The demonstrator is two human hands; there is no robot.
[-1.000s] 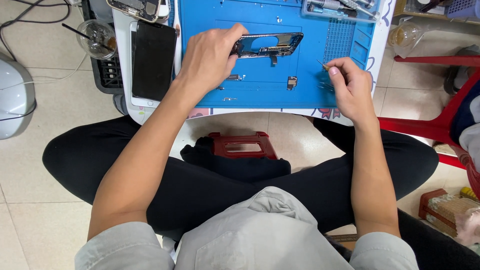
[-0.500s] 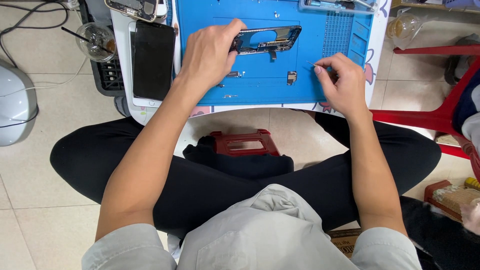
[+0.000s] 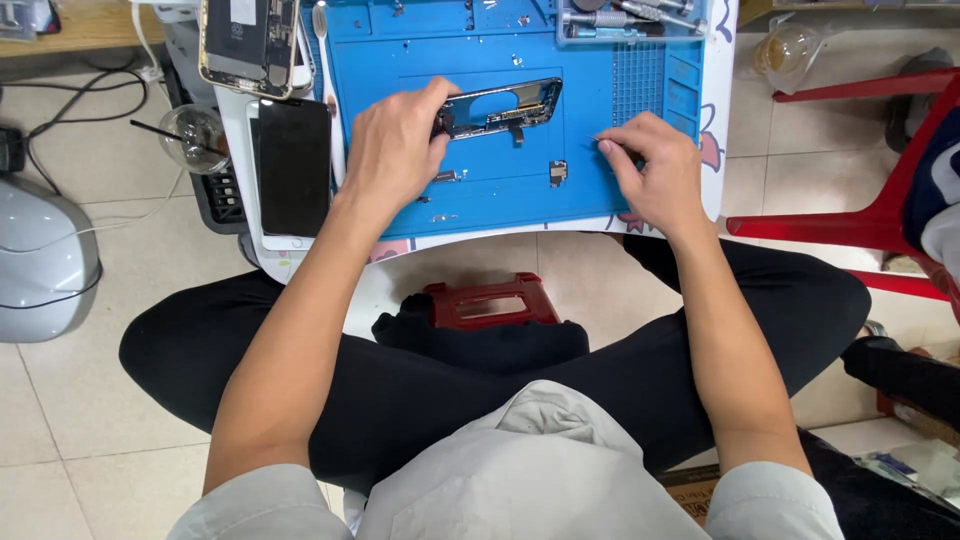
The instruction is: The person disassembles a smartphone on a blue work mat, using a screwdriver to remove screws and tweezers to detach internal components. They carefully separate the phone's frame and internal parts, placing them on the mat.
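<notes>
A bare phone frame (image 3: 505, 105) lies on a blue work mat (image 3: 590, 190). My left hand (image 3: 395, 150) rests over the frame's left end and grips it. My right hand (image 3: 650, 170) sits on the mat's right side, fingers pinched around a thin tool whose tip (image 3: 592, 140) points left toward the frame. A small loose part (image 3: 558, 172) lies on the mat between my hands, and another small piece (image 3: 447, 177) sits just under my left hand.
A black phone screen (image 3: 293, 165) and an opened phone body (image 3: 246, 42) lie left of the mat. A tray of tools (image 3: 630, 18) stands at the mat's top right. A red stool (image 3: 880, 215) is to the right, a red stool seat (image 3: 490, 300) between my legs.
The view has shifted so the table sits lower in the picture. My right hand has moved slightly left and up toward the frame; my left hand stays on the frame.
</notes>
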